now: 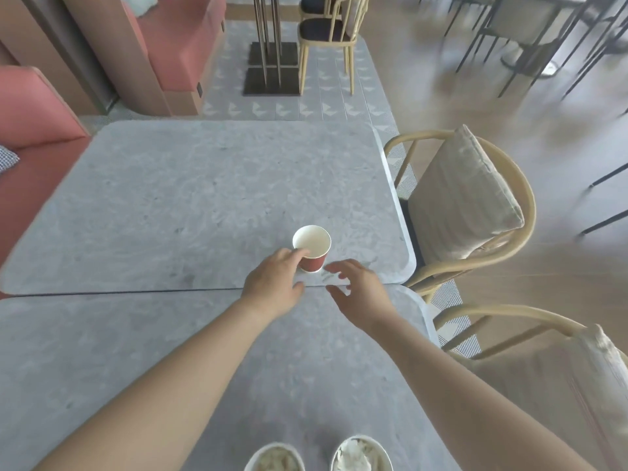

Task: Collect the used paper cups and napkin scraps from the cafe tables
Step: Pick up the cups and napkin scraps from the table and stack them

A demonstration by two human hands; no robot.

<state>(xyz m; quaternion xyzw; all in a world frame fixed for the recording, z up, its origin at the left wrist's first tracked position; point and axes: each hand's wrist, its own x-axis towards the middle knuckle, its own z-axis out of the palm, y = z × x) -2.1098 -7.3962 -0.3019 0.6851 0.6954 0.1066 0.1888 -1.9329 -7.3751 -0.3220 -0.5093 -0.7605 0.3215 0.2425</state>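
While L hand [272, 283] touches red cup [314, 263], grip apart, R hand [356, 287] hovers beside, fingers spread.

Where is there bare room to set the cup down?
The far table is bare from the pink bench to the red cup. The near table is bare left of the left forearm. Crowded: left hand and right hand flank the cup by the seam; two filled cups at the near edge.

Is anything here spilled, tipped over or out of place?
Nothing much: the red cup stands upright on the table, no spill around it. Two cups at the near edge hold crumpled paper.
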